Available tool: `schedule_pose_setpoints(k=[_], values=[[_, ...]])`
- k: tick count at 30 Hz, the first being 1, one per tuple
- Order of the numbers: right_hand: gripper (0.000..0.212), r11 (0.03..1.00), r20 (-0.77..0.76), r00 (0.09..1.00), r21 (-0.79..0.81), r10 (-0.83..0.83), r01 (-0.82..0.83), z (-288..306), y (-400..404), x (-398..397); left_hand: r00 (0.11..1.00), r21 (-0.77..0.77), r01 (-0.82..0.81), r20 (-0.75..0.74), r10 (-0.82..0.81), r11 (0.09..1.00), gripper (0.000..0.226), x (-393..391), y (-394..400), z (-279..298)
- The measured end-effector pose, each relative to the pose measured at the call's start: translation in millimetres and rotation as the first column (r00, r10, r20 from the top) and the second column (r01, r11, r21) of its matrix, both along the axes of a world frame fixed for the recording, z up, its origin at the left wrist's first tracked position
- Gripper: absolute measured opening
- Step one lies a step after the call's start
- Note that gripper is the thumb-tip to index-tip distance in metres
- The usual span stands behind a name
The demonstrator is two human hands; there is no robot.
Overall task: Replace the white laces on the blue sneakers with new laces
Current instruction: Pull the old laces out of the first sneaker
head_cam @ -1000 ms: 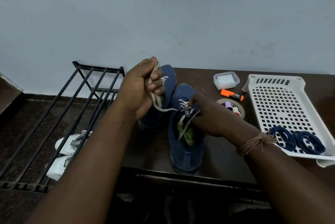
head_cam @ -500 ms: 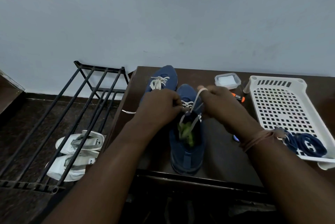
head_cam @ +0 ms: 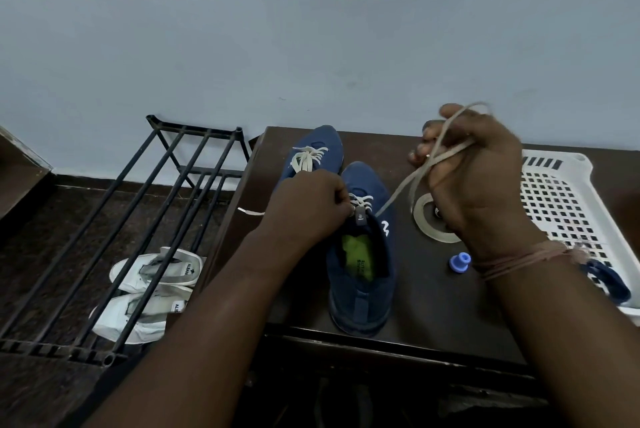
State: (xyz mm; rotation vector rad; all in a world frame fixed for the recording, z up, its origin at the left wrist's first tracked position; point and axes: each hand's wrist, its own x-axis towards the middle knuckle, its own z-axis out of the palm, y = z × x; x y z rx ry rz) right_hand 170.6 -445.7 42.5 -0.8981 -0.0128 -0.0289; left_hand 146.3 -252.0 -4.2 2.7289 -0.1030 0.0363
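On the dark table [head_cam: 450, 306] by a pale-blue wall [head_cam: 311, 64], the right hand [head_cam: 474, 178] has swung up rightward, fingers curled round the white lace [head_cam: 403, 190]; the left hand [head_cam: 308, 206] pinches the near sneaker's [head_cam: 360, 289] tongue.

The white sandals [head_cam: 152, 292] under the rack, at 8 o'clock, carry labels starting "ALBAN". The near sneaker's [head_cam: 362, 275] green insole [head_cam: 356, 258] has print too small to read.

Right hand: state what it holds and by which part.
The right hand holds the flat white lace of the nearer blue fabric sneaker, its grip on the pulled-out free length, looped around the fingers.
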Motion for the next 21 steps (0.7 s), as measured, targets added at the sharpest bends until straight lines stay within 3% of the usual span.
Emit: schedule_pose_setpoints(k=[1,2,4,6,7,10,15,21], values=[[0.017,0.973,-0.03,0.998,-0.227,-0.058,0.05,-3.3,2.2,-0.3,1.0,0.001,0.008,0.01,-0.008,1.0,0.012,0.0,-0.8,-1.3],[0.023,0.867,-0.038,0.995,-0.494,-0.097,0.066,-10.3,4.2,0.3,1.0,0.002,0.022,0.022,-0.022,1.0,0.013,0.0,-1.9,-2.2],[0.029,0.472,-0.074,0.997,-0.88,-0.024,-0.054,-27.2,9.9,-3.7,0.997,0.025,0.055,0.043,-0.056,0.998,0.02,0.1,-4.1,-4.3],[0.056,0.076,-0.218,0.969,-0.971,0.113,-0.227,-43.7,12.9,-9.8,0.996,0.105,0.065,0.049,-0.07,0.992,0.024,0.5,-5.0,-5.9],[0.065,-0.003,-0.285,0.947,-0.958,0.146,-0.288,-47.5,14.0,-12.4,0.997,0.149,0.059,0.046,-0.067,0.987,0.023,1.1,-4.8,-6.6],[0.05,0.022,-0.306,0.931,-0.948,0.199,-0.316,-47.3,19.2,-15.3,0.999,0.199,0.03,0.029,-0.037,0.98,0.02,1.6,-2.8,-7.6],[0.024,-0.066,-0.227,0.964,-0.973,0.137,-0.219,-49.6,18.0,-16.6,0.999,0.261,0.004,0.033,-0.013,0.965,0.028,0.2,2.1,-10.0],[0.013,-0.067,-0.212,0.973,-0.976,0.087,-0.206,-56.4,7.6,-12.9,0.988,0.001,0.048,-0.144,-0.048,0.999,0.05,9.9,25.5,-10.8]])
